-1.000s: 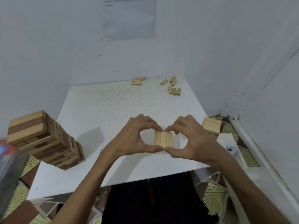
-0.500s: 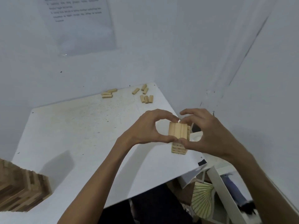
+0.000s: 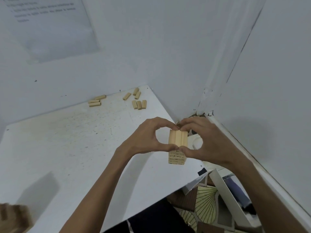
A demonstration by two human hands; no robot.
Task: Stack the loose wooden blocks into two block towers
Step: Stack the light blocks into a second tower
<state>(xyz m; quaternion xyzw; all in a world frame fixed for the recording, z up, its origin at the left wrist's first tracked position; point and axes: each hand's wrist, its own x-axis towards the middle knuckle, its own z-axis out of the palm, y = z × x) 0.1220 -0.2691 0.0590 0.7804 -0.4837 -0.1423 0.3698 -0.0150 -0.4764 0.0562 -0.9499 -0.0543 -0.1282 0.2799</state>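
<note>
Wooden block stack (image 3: 177, 140), topped by 3 pale blocks side by side, is being held at the right side of the white table (image 3: 67, 148); resting or lifted cannot be told. It is being pinched between left hand (image 3: 143, 140) and right hand (image 3: 213, 143), thumbs near, fingertips far. Loose blocks (image 3: 138, 104) are lying at the far edge, well apart. 1 blurred tower (image 3: 15, 217) is being cropped bottom left.

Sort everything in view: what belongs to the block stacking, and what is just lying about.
Job: left hand, right hand, both pinching the small block stack; loose blocks at the far edge of the table; blurred tower at lower left.
Lying about: printed sheet on the wall; fan-patterned pieces off the table.
</note>
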